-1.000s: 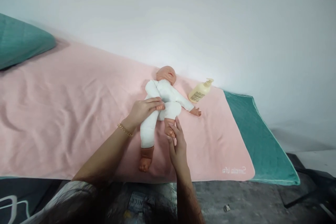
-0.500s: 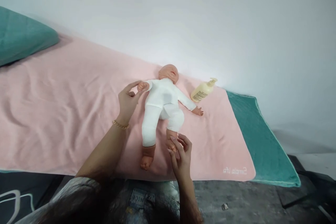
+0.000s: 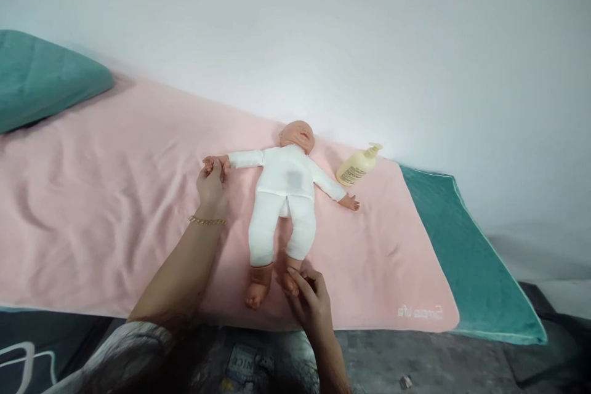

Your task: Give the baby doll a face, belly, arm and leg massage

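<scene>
A baby doll (image 3: 286,166) with a white cloth body lies on its back on a pink blanket (image 3: 152,228), its head toward the wall. My left hand (image 3: 212,188), a gold bracelet at its wrist, is closed on the doll's hand at the left, and that arm lies stretched out sideways. My right hand (image 3: 311,301) grips the doll's foot on the right side between thumb and fingers. The other foot rests free on the blanket. A pale yellow pump bottle (image 3: 357,166) leans on its side near the doll's far arm.
A green pillow (image 3: 50,80) sits at the far left. Green fabric (image 3: 471,252) shows past the blanket's right end. A white wall (image 3: 323,31) runs along the back, and grey floor (image 3: 383,357) lies below the front edge.
My left hand has drawn the doll's arm outward to the left, straightening it. My right hand has lowered the doll's foot toward me, so the bent leg is now straighter.
</scene>
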Motion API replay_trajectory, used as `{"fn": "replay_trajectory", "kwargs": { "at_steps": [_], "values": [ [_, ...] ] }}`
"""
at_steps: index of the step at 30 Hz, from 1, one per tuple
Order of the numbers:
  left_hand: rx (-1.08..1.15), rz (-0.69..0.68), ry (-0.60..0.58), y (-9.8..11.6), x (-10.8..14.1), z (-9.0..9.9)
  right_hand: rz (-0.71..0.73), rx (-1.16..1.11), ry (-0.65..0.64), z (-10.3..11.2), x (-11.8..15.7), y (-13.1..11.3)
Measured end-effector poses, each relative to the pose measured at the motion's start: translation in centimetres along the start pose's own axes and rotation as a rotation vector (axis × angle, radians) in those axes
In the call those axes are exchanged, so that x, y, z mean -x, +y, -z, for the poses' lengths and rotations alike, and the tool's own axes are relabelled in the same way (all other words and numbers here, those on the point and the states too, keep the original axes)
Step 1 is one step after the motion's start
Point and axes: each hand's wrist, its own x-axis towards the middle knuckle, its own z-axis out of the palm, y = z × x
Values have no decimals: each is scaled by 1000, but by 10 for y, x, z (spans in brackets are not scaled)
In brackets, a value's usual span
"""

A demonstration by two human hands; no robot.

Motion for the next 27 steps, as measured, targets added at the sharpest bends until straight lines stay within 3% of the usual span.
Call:
{"fn": "replay_trajectory", "kwargs": {
  "at_steps": [3, 7, 10, 15, 19, 24, 27],
  "values": [
    [-36, -49, 5, 1, 5, -3, 12, -1, 30, -1, 0, 0],
    [-249, -177, 79, 6, 15, -13, 20, 48, 68, 1, -2, 1],
    [-371, -314, 29, 8, 29, -23, 5, 117, 144, 4, -7, 5],
    [-666, -451, -225, 3, 54, -30, 15, 135, 207, 15, -34, 11],
    [-835, -621, -537, -6, 63, -28, 81, 146, 234, 17, -59, 16],
    [-876, -509, -933, -11, 55, -25, 143, 105, 241, 4, -82, 19],
    [-935, -420, -1042, -12, 50, -24, 164, 80, 226, -2, -90, 15]
  ]
}}
